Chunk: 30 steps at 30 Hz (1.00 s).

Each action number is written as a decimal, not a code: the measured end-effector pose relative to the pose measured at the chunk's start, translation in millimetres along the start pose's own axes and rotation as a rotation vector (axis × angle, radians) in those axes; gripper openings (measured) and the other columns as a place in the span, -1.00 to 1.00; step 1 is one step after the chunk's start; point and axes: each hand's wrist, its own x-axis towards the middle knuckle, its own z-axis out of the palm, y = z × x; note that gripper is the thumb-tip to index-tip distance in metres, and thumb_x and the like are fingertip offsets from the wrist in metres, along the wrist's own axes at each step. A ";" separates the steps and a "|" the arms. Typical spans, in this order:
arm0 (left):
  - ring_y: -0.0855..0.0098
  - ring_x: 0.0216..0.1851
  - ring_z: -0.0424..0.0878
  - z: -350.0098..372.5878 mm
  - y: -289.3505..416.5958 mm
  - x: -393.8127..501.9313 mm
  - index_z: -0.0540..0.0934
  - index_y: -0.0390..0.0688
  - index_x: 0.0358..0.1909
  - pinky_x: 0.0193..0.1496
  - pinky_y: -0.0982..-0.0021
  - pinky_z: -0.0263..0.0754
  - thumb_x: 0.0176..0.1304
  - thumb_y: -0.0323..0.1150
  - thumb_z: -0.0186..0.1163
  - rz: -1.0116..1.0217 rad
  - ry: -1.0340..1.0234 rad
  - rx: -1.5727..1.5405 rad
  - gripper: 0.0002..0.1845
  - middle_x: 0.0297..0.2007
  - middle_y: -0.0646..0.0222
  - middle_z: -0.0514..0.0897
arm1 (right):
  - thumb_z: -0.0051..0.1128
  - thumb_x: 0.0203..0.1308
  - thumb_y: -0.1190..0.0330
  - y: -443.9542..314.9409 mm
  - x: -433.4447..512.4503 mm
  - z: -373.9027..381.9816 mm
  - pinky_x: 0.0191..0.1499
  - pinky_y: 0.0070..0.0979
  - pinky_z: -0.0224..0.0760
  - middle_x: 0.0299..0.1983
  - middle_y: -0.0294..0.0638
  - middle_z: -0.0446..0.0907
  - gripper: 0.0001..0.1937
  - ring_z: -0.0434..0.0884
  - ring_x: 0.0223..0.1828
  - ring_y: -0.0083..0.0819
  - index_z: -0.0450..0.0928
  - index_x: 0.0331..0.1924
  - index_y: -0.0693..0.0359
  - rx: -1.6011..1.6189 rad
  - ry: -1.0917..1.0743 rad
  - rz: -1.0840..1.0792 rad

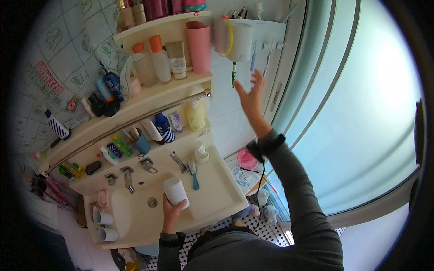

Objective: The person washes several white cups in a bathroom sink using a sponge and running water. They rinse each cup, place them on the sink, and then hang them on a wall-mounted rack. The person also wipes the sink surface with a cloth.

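Note:
My left hand (pixel 171 210) grips a white cup (pixel 173 190) held above the sink basin (pixel 135 203). Up at the wall, my right hand (pixel 251 96) is raised with fingers apart and nothing in it. Close to its fingertips hangs a green toothbrush (pixel 234 73), below a white wall-mounted holder (pixel 266 30). A blue toothbrush (pixel 253 57) and a purple one (pixel 267 62) hang from the same holder. On the holder's left is another white cup (pixel 240 42) with a yellow band (pixel 229 37) over it. Two more pale cups (pixel 107 233) lie on their sides at the sink's left edge.
A chrome faucet (pixel 128 181) rises at the basin's back. On the counter are a teal-handled brush (pixel 194 176) and a pump bottle (pixel 201 154). A metal rail (pixel 135 123) crosses before shelves of bottles. To the right stands a frosted sliding door (pixel 339 101).

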 end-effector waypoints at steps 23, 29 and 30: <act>0.27 -0.07 0.52 30.0 -0.1 -6.2 0.25 -0.22 0.14 -0.07 0.23 0.50 -0.16 -0.32 0.45 0.026 0.077 -0.037 -0.20 -0.06 0.19 0.49 | 0.48 -0.25 0.12 3.2 101.6 30.8 0.02 -0.29 0.32 -0.08 0.03 0.40 -0.19 0.42 -0.05 -0.13 0.29 0.06 0.44 0.028 -0.060 0.097; 0.27 -0.07 0.52 31.7 0.8 -9.9 0.24 -0.21 0.17 -0.06 0.20 0.50 -0.16 -0.33 0.45 -0.030 0.105 0.026 -0.18 -0.06 0.20 0.49 | 0.46 -0.21 0.09 3.4 116.7 25.3 -0.01 -0.28 0.31 -0.10 0.02 0.37 -0.20 0.41 -0.08 -0.16 0.29 0.05 0.46 0.106 -0.026 0.066; 0.27 -0.07 0.52 32.2 1.5 -10.3 0.24 -0.21 0.16 -0.07 0.21 0.49 -0.17 -0.33 0.45 -0.036 0.100 -0.010 -0.18 -0.06 0.20 0.49 | 0.45 -0.21 0.08 4.8 120.8 22.1 -0.01 -0.28 0.32 -0.10 0.02 0.37 -0.20 0.41 -0.08 -0.16 0.29 0.04 0.46 0.110 -0.021 0.041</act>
